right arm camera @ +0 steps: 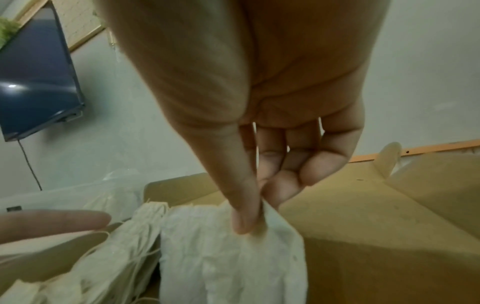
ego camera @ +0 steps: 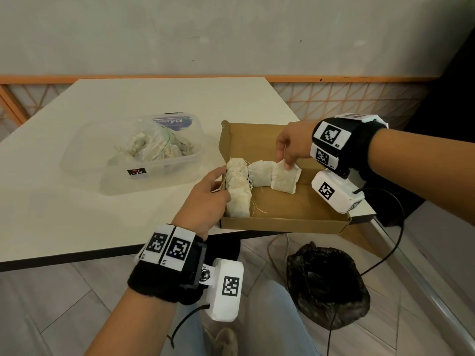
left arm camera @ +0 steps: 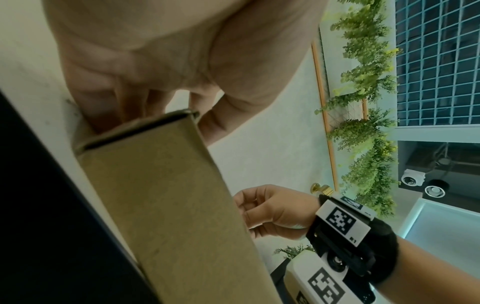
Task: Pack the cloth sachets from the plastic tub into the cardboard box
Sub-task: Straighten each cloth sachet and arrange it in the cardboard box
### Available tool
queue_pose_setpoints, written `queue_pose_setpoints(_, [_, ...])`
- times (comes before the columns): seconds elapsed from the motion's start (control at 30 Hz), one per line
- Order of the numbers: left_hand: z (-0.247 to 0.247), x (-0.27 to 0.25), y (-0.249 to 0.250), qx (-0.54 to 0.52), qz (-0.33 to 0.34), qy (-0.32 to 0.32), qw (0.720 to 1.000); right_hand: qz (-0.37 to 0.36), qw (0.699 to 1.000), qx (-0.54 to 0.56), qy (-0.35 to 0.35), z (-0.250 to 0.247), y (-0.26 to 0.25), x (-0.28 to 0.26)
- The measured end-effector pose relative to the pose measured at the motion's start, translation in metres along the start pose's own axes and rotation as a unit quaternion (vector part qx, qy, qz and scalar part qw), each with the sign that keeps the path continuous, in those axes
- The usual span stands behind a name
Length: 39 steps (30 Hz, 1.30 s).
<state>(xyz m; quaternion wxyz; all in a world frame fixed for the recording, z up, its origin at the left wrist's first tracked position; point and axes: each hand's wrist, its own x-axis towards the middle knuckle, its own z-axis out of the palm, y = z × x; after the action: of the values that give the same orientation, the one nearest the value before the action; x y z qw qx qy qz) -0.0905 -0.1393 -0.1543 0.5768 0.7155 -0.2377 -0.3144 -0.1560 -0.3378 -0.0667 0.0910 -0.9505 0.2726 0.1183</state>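
Observation:
The open cardboard box [ego camera: 295,209] sits at the table's near right corner. Inside, a stack of cloth sachets [ego camera: 239,191] lies along the left wall, with one more sachet [ego camera: 261,173] beside it. My right hand [ego camera: 286,163] pinches the top edge of another sachet [ego camera: 284,179], which stands in the box; thumb and fingertips [right arm camera: 244,222] squeeze the cloth [right arm camera: 228,257]. My left hand [ego camera: 222,183] grips the box's left wall [left arm camera: 161,195], fingers outside and thumb over the rim. The clear plastic tub [ego camera: 164,173], to the left, holds more sachets in a plastic bag [ego camera: 154,143].
The box's lid flap [ego camera: 359,240] hangs over the table's near edge. A black plastic bag [ego camera: 326,286] and cables lie on the floor below. A wall with an orange rail runs behind the table [ego camera: 77,201].

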Motion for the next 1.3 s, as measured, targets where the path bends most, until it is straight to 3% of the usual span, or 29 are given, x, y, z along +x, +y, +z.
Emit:
queue_pose_setpoints(0.23, [-0.004,-0.010,0.011,-0.009,0.003,0.036,0.999,0.000,0.998,-0.036,0.046,0.000,-0.006,0.003])
queue_pose_setpoints(0.4, [-0.054,-0.018,0.055,-0.079,0.082,0.143,0.983,-0.054,0.985,0.090,0.137,-0.025,-0.029,-0.011])
queue_pose_setpoints(0.5, [-0.100,-0.006,0.078,-0.125,0.057,0.207,0.969,-0.108,0.954,0.260,0.107,-0.032,-0.064,-0.011])
queue_pose_setpoints(0.6, [-0.135,0.011,0.081,-0.098,0.002,0.245,0.965,-0.131,0.929,0.341,0.053,-0.023,-0.103,-0.001])
queue_pose_setpoints(0.8, [-0.156,0.036,0.076,-0.001,-0.105,0.217,0.970,-0.177,0.883,0.434,-0.017,0.001,-0.172,0.022])
queue_pose_setpoints(0.9, [-0.159,0.049,0.072,-0.012,-0.145,0.192,0.971,-0.177,0.899,0.397,-0.041,0.004,-0.186,0.034])
queue_pose_setpoints(1.03, [-0.158,0.065,0.064,-0.015,-0.145,0.223,0.964,-0.152,0.934,0.323,-0.027,0.004,-0.184,0.046])
queue_pose_setpoints(1.13, [-0.148,0.067,0.067,0.105,-0.149,0.175,0.968,-0.148,0.954,0.260,-0.006,0.004,-0.177,0.050])
queue_pose_setpoints(1.2, [-0.144,0.063,0.073,0.213,-0.130,0.164,0.954,-0.148,0.963,0.226,0.004,0.004,-0.174,0.053])
queue_pose_setpoints(1.3, [-0.144,0.069,0.073,0.261,-0.122,0.142,0.947,-0.145,0.969,0.200,0.008,0.004,-0.170,0.056])
